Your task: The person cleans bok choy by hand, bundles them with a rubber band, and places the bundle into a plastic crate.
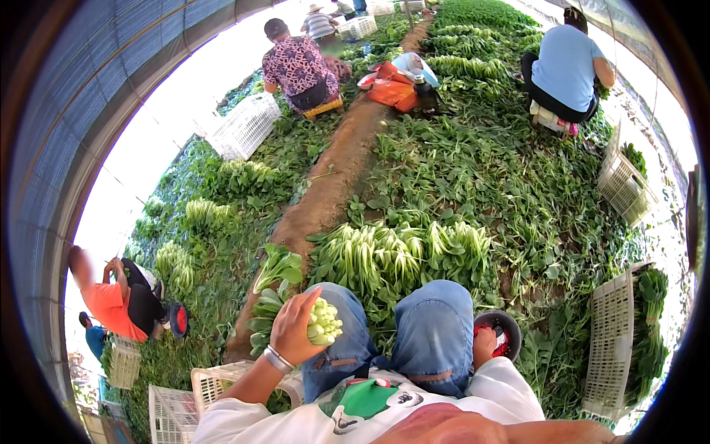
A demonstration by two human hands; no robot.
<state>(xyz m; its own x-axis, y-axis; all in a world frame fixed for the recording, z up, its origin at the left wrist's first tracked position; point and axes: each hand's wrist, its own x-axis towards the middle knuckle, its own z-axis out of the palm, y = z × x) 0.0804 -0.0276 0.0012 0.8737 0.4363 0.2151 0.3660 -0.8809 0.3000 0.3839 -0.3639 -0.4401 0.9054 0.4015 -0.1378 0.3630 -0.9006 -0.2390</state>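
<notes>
My left hand (299, 327) is wrapped around a bunch of leafy greens (324, 323), above my left knee. The pale cut stem ends point right and the leaves (266, 313) spread out to the left. My right hand (485, 345) reaches into a dark round bucket (515, 326) beside my right knee. Red strips or bands (502, 349) lie in that bucket; my fingertips are hidden among them. In front of my knees rests a row of cut greens (383, 250), pale stems uppermost. A loose clump of greens (280, 265) lies left of it, on the edge of the dirt path.
A bare dirt path (316, 194) runs up the middle. White plastic crates (607, 344) (222, 377) stand on both sides, the right one holding bundled greens (650, 316). Several people (566, 61) squat or sit among the plants. Orange bags (391, 86) lie on the path ahead.
</notes>
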